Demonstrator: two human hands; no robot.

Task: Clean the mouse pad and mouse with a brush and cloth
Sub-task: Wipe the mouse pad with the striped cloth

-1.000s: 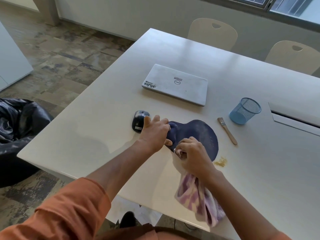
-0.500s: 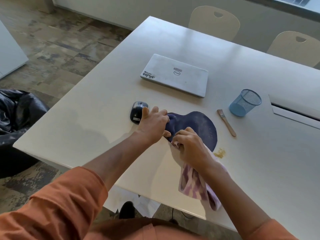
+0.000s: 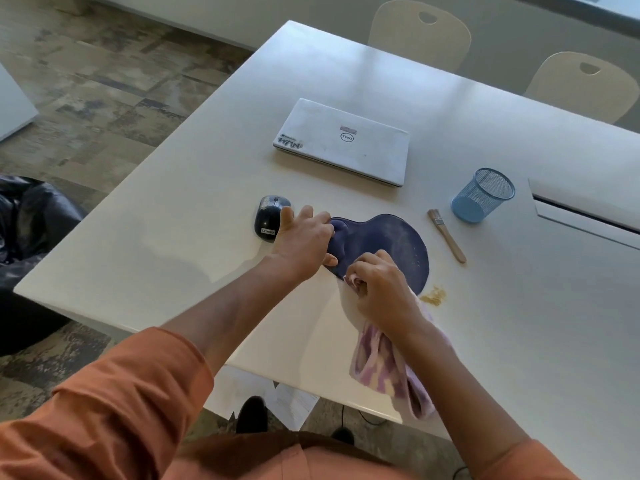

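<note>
A: Where is the mouse pad [image 3: 391, 242]?

B: Dark blue, flat on the white table [image 3: 194, 209], near the front edge. The left hand [image 3: 304, 240] presses on its padded wrist rest, fingers spread and fairly straight, thumb lying along the pad's near edge.

A: And the right hand [image 3: 382, 289]?

B: At the pad's 6 o'clock edge, fingers curled tight around a bunched purple-and-white cloth [image 3: 388, 368]; the loose end trails back over the table's edge.

A: The mouse [image 3: 269, 218]?

B: Black, at the pad's 9 o'clock, just beside the left fingertips. I cannot tell whether they touch it.

A: The brush [image 3: 446, 235]?

B: Lying flat at the pad's 3 o'clock, apart from it, bristles pointing away from the person.

A: Any containers?

B: One blue mesh cup [image 3: 483, 195], upright, at 2 o'clock from the pad, just beyond the brush. Through the mesh nothing shows inside.

A: Anything else?

B: A closed white laptop [image 3: 343, 142] at 12 o'clock, and a small patch of yellowish crumbs [image 3: 433, 296] at the pad's 5 o'clock edge.
</note>
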